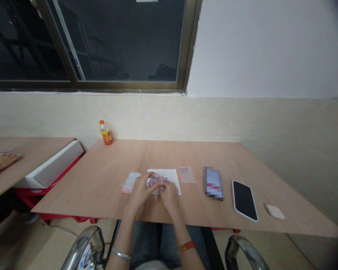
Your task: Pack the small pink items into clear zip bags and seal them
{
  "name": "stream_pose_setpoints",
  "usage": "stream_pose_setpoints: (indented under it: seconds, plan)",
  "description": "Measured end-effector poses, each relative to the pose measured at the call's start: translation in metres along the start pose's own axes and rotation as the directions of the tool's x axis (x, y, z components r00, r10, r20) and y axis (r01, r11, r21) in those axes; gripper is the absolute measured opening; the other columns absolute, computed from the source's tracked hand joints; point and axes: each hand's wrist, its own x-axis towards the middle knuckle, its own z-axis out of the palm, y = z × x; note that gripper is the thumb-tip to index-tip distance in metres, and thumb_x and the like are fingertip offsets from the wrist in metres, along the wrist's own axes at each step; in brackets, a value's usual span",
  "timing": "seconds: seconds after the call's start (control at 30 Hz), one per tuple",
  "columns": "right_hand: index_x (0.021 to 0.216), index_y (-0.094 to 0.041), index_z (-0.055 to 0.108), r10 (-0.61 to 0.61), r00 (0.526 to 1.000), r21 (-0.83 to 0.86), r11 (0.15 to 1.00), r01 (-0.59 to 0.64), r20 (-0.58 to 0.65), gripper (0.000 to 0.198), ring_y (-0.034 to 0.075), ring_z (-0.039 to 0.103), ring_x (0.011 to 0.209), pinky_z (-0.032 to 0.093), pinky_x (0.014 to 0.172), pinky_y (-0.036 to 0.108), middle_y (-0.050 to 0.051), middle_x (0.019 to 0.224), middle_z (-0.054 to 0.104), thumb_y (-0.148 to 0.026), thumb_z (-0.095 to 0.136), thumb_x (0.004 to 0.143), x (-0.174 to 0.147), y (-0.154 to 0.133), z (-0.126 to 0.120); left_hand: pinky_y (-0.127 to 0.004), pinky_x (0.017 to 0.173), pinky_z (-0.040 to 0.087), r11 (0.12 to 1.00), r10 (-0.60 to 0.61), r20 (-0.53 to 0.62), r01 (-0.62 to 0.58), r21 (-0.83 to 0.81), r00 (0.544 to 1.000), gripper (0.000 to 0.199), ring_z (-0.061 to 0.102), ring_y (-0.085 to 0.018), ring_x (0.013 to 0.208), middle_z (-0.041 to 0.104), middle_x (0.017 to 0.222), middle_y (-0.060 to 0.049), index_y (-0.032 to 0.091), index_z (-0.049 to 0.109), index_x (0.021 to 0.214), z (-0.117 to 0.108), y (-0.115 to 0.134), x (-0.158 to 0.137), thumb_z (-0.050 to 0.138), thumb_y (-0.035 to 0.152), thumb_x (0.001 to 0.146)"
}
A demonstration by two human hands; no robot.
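My left hand and my right hand meet over a white sheet of paper. Between them is a small clear plastic bag with dark pink bits showing in or on it. The fingers of both hands are closed on this bag, the left at its left side, the right pinching its right side. A stack of clear zip bags with pink edges lies left of my left hand. To the right of the paper, another small clear bag lies flat, with pink bits near its top.
Right of the bags lie a blurred-out phone, a dark-screened device with a white edge and a white case-like object. An orange drink bottle stands at the back left. Another person's hand rests on the neighbouring table.
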Motion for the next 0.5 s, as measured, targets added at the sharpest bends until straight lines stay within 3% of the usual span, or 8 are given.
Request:
stream_pose_setpoints:
  seconds: [0.23,0.33,0.5]
  plan:
    - [0.081,-0.019,0.070,0.004,1.000,0.086,0.996,-0.001,-0.029,0.014,0.023,0.058,0.086,0.041,0.075,0.030,0.010,0.087,0.067,-0.024,0.058,0.077,0.001,0.000,0.001,-0.030,0.081,0.047,0.999,0.012,0.039,-0.010,-0.048,0.999,0.033,0.062,-0.021,0.091,0.068,0.099,-0.006,0.019,0.062,0.101,-0.001,-0.001,0.001,0.062,0.040,0.075]
    - [0.077,-0.017,0.069,0.031,0.995,0.260,0.966,-0.006,-0.093,0.017,0.021,0.058,0.078,0.043,0.071,0.029,0.009,0.079,0.067,-0.028,0.056,0.078,0.007,-0.002,-0.007,-0.030,0.080,0.047,0.999,0.006,0.066,-0.003,-0.037,0.998,0.035,0.062,-0.021,0.090,0.068,0.098,-0.006,0.019,0.062,0.100,-0.002,-0.001,0.000,0.061,0.043,0.075]
    - [0.071,-0.017,0.066,0.073,0.973,0.536,0.842,0.058,-0.220,0.020,0.017,0.057,0.071,0.044,0.064,0.027,0.005,0.072,0.064,-0.032,0.055,0.078,0.017,-0.020,-0.038,-0.030,0.079,0.047,1.000,0.000,0.107,0.000,-0.003,0.994,0.040,0.062,-0.022,0.088,0.068,0.099,-0.007,0.019,0.062,0.103,-0.001,-0.006,-0.002,0.066,0.042,0.071]
